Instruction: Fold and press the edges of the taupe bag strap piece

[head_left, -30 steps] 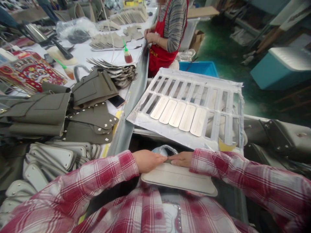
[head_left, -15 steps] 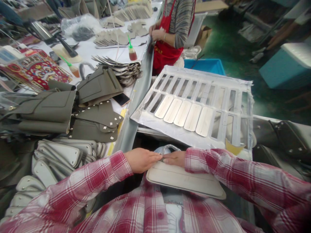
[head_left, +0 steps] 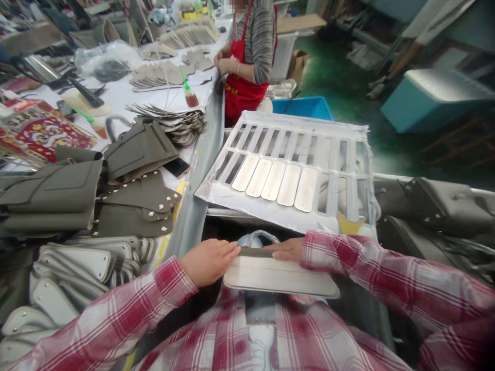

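Observation:
A long cream panel with rounded corners (head_left: 282,278) is held close in front of my chest, its pale face turned up toward me. A narrow olive strip (head_left: 257,252) shows along its far edge. My left hand (head_left: 211,262) is closed at the panel's upper left corner, thumb hidden. Pressed together, the fingers of my right hand (head_left: 289,249) grip the far edge right of the middle; their undersides are out of sight. Just beyond the panel, a clear curved tube (head_left: 265,235) shows between the hands.
A white slotted rack (head_left: 278,219) stands ahead, bearing several cream strips (head_left: 277,181). On the left table lie olive leather pieces (head_left: 50,190) and stacked pale panels (head_left: 77,260). A co-worker in a red apron (head_left: 242,95) stands beyond. Dark bags (head_left: 444,206) lie at right.
My hands have moved apart, the left one to the panel's corner. The panel has tilted, and an olive strip now shows along its far edge. The surroundings have shifted left in view.

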{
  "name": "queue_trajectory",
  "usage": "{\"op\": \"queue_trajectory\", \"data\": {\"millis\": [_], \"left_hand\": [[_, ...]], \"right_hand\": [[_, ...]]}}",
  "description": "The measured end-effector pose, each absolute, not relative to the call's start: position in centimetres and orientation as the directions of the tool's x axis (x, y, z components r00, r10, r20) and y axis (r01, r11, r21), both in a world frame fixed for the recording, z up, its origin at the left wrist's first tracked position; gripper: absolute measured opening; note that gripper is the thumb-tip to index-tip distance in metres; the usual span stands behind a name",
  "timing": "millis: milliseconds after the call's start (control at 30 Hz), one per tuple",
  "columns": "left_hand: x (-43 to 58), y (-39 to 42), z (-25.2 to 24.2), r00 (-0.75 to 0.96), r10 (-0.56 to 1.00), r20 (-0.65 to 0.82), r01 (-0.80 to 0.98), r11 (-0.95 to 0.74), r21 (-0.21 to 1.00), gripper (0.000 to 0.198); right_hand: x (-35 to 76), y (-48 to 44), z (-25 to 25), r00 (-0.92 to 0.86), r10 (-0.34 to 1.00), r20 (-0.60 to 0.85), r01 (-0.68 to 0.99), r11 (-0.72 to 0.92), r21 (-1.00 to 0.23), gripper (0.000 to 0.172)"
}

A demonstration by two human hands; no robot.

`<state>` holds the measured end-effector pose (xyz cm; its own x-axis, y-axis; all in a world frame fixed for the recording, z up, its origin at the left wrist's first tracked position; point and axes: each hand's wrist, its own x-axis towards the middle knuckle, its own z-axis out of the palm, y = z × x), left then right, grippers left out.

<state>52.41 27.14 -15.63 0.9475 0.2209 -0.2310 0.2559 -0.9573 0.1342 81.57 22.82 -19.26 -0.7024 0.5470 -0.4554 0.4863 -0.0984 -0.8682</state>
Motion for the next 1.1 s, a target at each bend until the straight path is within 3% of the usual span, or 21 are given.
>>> {"op": "queue_trajectory", "data": {"millis": [133, 267, 333, 400, 500, 600, 700, 900, 1000, 1100], "left_hand": [[54.5, 25.9, -15.6, 0.955, 0.265, -0.135, 0.273, -0.961, 0.047, 0.036], [58.9, 23.7, -15.7, 0.974, 0.215, -0.077, 0.222, -0.970, 0.096, 0.035], [60.9, 22.4, -15.7, 0.973, 0.222, -0.061, 0.228, -0.965, 0.128, 0.034], [62.3, 21.1, -15.7, 0.971, 0.234, -0.041, 0.237, -0.957, 0.165, 0.031], [63.5, 19.3, -15.7, 0.975, 0.222, -0.010, 0.216, -0.935, 0.281, 0.027], [64.4, 18.0, -15.8, 0.967, 0.255, -0.016, 0.243, -0.900, 0.363, 0.020], [65.1, 17.1, -16.1, 0.944, 0.329, -0.018, 0.309, -0.866, 0.393, 0.014], [65.0, 16.0, -16.9, 0.909, 0.415, 0.041, 0.348, -0.809, 0.474, 0.014], [65.4, 15.1, -17.0, 0.876, 0.477, 0.071, 0.395, -0.794, 0.462, 0.015], [66.1, 14.3, -17.1, 0.846, 0.524, 0.098, 0.452, -0.802, 0.390, 0.014]], "right_hand": [[85.2, 20.3, -18.7, -0.603, 0.613, -0.510, 0.522, -0.179, -0.834, 0.061], [85.9, 18.7, -18.3, -0.436, 0.762, -0.479, 0.559, -0.188, -0.807, 0.052], [86.4, 16.5, -18.0, -0.216, 0.902, -0.374, 0.601, -0.179, -0.779, 0.043], [86.8, 12.9, -18.0, 0.063, 0.982, -0.177, 0.648, -0.175, -0.741, 0.037], [86.2, 6.7, -18.6, 0.336, 0.937, 0.099, 0.658, -0.158, -0.736, 0.029], [84.2, 3.0, -19.9, 0.318, 0.919, 0.232, 0.657, -0.038, -0.753, 0.026], [82.4, 2.7, -21.1, 0.231, 0.917, 0.326, 0.718, 0.065, -0.693, 0.024], [82.4, 3.7, -21.5, 0.173, 0.929, 0.328, 0.792, 0.067, -0.607, 0.032], [82.1, 3.5, -21.5, 0.141, 0.907, 0.397, 0.855, 0.090, -0.511, 0.032], [81.3, 3.6, -22.0, 0.146, 0.820, 0.554, 0.930, 0.078, -0.360, 0.030]]}}
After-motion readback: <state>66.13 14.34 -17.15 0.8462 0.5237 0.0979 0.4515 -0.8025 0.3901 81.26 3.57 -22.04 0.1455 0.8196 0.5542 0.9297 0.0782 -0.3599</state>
